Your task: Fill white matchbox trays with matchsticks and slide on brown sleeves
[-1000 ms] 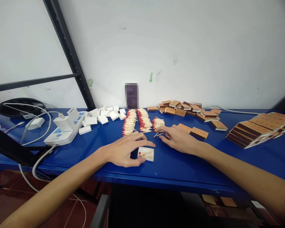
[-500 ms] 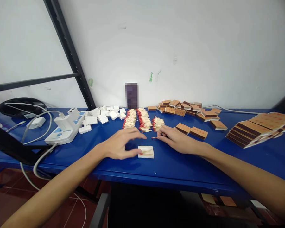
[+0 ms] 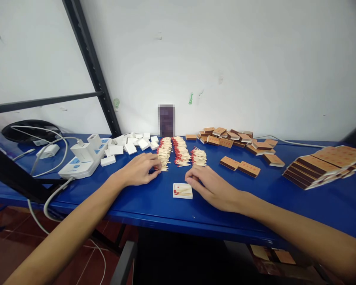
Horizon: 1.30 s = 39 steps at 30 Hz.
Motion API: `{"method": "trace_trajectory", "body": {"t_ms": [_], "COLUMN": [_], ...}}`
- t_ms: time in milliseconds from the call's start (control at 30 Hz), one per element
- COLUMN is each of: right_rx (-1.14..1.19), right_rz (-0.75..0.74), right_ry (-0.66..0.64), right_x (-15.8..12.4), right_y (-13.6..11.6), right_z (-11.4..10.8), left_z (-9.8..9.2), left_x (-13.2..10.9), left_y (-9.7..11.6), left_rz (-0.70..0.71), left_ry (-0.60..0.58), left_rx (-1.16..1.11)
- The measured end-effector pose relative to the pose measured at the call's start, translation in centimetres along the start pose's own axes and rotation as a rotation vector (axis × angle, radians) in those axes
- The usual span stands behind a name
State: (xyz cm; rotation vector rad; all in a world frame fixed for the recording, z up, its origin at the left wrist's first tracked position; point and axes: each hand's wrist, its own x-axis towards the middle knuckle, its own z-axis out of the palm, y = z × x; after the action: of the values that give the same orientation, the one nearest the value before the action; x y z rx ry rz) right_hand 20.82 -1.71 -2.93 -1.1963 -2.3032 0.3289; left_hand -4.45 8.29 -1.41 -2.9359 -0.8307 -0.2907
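A small white matchbox tray [image 3: 183, 196] lies on the blue tabletop before me, with several red-headed matches [image 3: 182, 190] inside. Bent fingers and thumb of my left hand [image 3: 141, 169] pinch a match at the near end of the left row of matches [image 3: 165, 152]. My right hand [image 3: 212, 188] is curled at the tray's right edge, fingertips drawn together; whatever they hold, if anything, is hidden. Beyond the tray run the middle match row [image 3: 181, 152] and a shorter right row [image 3: 199, 156].
Empty white trays [image 3: 130, 148] are heaped at back left, beside a power strip [image 3: 83, 166] with cables. Brown matchbox sleeves [image 3: 225, 136] pile up at back right, two more sleeves [image 3: 240, 165] lie nearer, and a stack of matchboxes [image 3: 320, 166] stands far right.
My left hand has left the tray and gone up and left to the left match row. My right hand has come down to the tray's right side; the match seen in it before no longer shows.
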Motion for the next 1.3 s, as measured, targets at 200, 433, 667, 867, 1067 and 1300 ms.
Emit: {"method": "trace_trajectory", "body": {"t_ms": [200, 433, 667, 867, 1067, 1300], "right_rx": [-0.209, -0.317, -0.197, -0.039, -0.055, -0.261], "right_rz": [0.07, 0.084, 0.047, -0.056, 0.033, 0.086], "right_ry": [0.042, -0.06, 0.096, 0.031, 0.12, -0.01], "right_x": [-0.3, -0.2, 0.0, -0.3, 0.1, 1.9], "right_y": [3.0, 4.9, 3.1, -0.7, 1.5, 4.8], "right_z": [-1.1, -0.4, -0.8, -0.1, -0.4, -0.1], "left_z": [0.1, -0.4, 0.1, 0.1, 0.2, 0.6], "left_x": [0.0, 1.1, 1.5, 0.2, -0.3, -0.2], "left_y": [0.3, 4.2, 4.1, 0.4, -0.2, -0.3], "left_rz": [0.0, 0.107, 0.089, -0.032, -0.048, -0.036], "left_ry": [-0.022, 0.04, 0.038, 0.124, 0.049, -0.003], "left_rx": [-0.013, -0.389, -0.338, 0.022, 0.041, 0.011]}}
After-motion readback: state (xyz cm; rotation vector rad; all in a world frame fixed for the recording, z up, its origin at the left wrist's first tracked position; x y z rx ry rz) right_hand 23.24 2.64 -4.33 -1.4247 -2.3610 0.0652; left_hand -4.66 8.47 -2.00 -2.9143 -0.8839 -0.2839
